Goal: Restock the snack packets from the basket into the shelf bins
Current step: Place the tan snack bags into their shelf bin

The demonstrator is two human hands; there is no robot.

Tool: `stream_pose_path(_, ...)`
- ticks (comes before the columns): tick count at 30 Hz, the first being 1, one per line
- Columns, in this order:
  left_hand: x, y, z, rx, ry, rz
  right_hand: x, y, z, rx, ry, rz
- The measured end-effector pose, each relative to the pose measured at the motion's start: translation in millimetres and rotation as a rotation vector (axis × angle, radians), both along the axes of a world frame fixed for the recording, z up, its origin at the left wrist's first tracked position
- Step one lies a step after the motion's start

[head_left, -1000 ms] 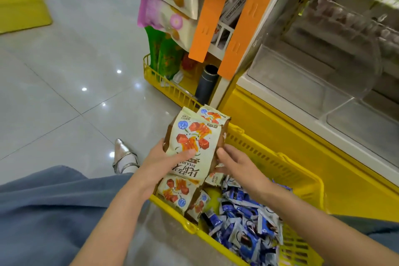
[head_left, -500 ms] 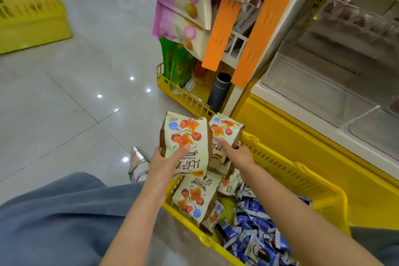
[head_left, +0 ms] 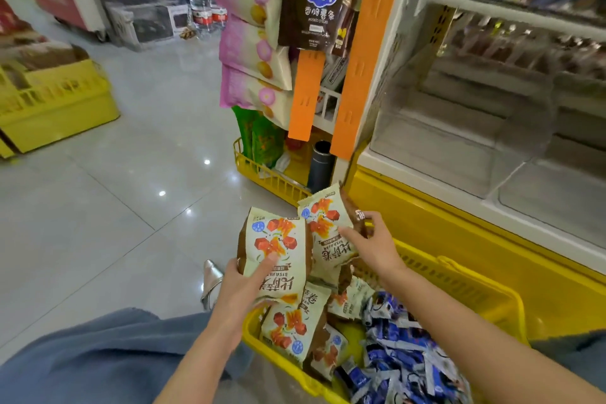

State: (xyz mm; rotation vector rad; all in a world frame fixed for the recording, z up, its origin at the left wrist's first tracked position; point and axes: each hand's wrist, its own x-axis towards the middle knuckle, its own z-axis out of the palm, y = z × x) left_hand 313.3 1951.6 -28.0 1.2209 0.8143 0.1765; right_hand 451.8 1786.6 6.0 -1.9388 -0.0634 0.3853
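A yellow basket [head_left: 465, 285] sits low on my lap side, holding cream-and-brown snack packets [head_left: 288, 331] and several small blue sachets [head_left: 403, 361]. My left hand [head_left: 242, 285] grips one cream packet [head_left: 275, 249] upright above the basket's left rim, thumb across its front. My right hand [head_left: 370, 246] holds a second cream packet [head_left: 324, 226] lifted a little higher, beside the first. Clear shelf bins [head_left: 459, 147] stand to the right, above a yellow base.
Orange strips [head_left: 357, 75] with hanging snack bags [head_left: 259, 43] rise ahead, over a yellow wire tray [head_left: 265, 174] holding a dark cylinder [head_left: 321, 167]. A yellow crate [head_left: 55, 108] stands far left on the grey tiled floor. My shoe [head_left: 210, 282] shows by my knee.
The two packets have come apart: my right hand has lifted its packet up and to the right, away from the one in my left hand. The view has tilted upward.
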Motion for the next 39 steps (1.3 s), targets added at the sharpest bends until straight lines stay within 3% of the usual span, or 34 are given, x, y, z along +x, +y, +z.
stream_pose_path(3,1,-9,14,0.072,0.010,-0.058,-1,-31,26,-0.013,-0.077,0.055)
stream_pose_path(10,20,-45,68,0.249,-0.083,-0.210,0,-113,87,0.048,-0.113,-0.050)
stream_pose_path(18,67,-107,142,0.447,-0.235,-0.366,-2,-206,169,0.045,-0.440,-0.212)
stream_pose_path(23,94,-132,174,0.477,-0.316,-0.476,16,-236,218,-0.158,-0.782,-0.308)
stream_pose_path(28,115,-145,182,0.387,-0.383,-0.549,47,-245,226,-0.761,-1.039,-0.206)
stream_pose_path(30,125,-150,183,0.355,-0.401,-0.544,63,-246,222,-0.975,-1.027,-0.184)
stream_pose_path(34,148,-158,182,0.301,-0.394,-0.511,103,-243,210,-1.295,-0.793,-0.113)
stream_pose_path(36,160,-160,181,0.305,-0.393,-0.502,126,-239,206,-1.238,-0.625,-0.065)
stream_pose_path(39,173,-163,182,0.348,-0.424,-0.467,149,-236,201,-0.934,-0.418,-0.114)
